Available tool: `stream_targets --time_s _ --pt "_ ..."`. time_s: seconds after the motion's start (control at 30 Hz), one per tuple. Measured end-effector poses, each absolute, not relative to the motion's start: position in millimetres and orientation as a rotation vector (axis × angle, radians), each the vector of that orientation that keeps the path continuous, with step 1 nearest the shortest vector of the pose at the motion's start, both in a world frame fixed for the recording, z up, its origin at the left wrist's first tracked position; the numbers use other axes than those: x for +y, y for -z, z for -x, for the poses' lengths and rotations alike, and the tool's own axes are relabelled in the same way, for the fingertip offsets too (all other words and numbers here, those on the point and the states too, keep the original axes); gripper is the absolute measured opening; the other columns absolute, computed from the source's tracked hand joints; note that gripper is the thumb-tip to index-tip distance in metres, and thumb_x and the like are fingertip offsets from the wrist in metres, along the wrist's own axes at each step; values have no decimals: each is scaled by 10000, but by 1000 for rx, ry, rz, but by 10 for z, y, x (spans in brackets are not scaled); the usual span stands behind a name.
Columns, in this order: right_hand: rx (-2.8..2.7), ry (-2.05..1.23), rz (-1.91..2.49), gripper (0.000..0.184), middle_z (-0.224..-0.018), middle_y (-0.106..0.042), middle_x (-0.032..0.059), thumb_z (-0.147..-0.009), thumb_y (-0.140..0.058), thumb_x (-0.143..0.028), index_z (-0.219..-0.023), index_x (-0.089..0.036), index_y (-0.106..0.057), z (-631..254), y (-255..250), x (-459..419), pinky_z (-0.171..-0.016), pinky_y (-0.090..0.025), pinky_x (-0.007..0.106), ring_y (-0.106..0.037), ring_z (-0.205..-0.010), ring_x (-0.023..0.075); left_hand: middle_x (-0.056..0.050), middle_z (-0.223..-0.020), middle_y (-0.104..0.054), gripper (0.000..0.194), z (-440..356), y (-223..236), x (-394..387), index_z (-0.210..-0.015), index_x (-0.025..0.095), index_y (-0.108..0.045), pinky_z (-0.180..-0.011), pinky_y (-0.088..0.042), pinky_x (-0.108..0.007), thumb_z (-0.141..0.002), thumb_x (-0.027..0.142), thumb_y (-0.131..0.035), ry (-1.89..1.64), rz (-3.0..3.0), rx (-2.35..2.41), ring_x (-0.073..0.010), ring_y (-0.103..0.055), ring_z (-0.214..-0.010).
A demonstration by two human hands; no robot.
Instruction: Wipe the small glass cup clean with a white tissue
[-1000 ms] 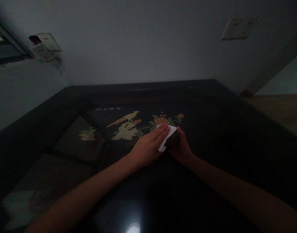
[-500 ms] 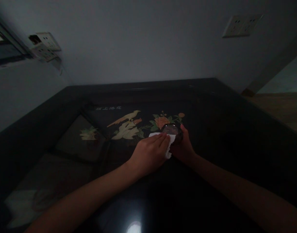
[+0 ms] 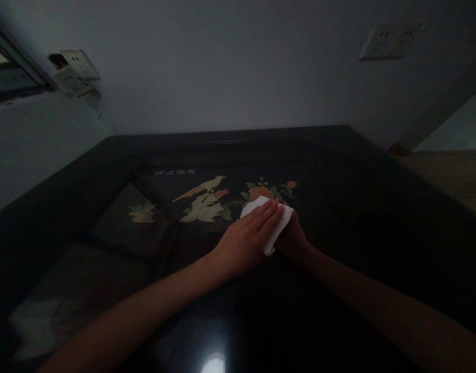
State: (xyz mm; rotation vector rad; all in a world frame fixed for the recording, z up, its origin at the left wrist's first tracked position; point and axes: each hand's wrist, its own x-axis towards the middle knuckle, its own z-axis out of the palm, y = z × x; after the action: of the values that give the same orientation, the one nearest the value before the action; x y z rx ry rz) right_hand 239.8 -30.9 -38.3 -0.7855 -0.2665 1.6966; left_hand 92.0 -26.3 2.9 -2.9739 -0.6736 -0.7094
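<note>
My left hand [image 3: 246, 238] lies with fingers stretched flat on a white folded tissue [image 3: 279, 228], pressing it over a small dark round object that is now hidden beneath it. My right hand [image 3: 294, 239] sits just right of the tissue, fingers curled around that hidden object; only its back and wrist show. Both hands rest on a glossy black table [image 3: 358, 207] with an inlaid bird-and-flower picture [image 3: 207, 199].
The table stands in a corner against pale walls. Wall sockets [image 3: 72, 72] are at the upper left, another socket plate [image 3: 391, 39] at the upper right. Wooden floor [image 3: 451, 176] shows to the right. A lamp's glare [image 3: 214, 362] reflects near the front edge.
My left hand slid the tissue back up over the round dark object, which showed half a second ago and is covered again. The right hand stayed in place.
</note>
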Motion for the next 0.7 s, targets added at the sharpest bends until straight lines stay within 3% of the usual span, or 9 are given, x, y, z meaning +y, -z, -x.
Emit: stream_targets --time_s 0.2,0.7 --pt "-444 -1650 786 268 -867 -738 -7 -717 -626 -475 -816 -237 -700 -2370 364 -314 -856 -490 322 -650 -956 220 -178 -1454 -391 567 -873 -59 -218 -1391 95 -322 -1089 -383 -376 -849 127 -485 705 3001 -807 -223 -346 -1360" --pt "-408 -1738 747 396 -788 -741 31 -805 -488 -545 -802 -210 -698 -2433 348 -281 -843 -492 350 -670 -910 233 -217 -1249 -592 411 -892 -152 -412 -1219 -21 -520 -966 -500 -339 -848 153 -486 517 2753 -919 -255 -573 -1169"
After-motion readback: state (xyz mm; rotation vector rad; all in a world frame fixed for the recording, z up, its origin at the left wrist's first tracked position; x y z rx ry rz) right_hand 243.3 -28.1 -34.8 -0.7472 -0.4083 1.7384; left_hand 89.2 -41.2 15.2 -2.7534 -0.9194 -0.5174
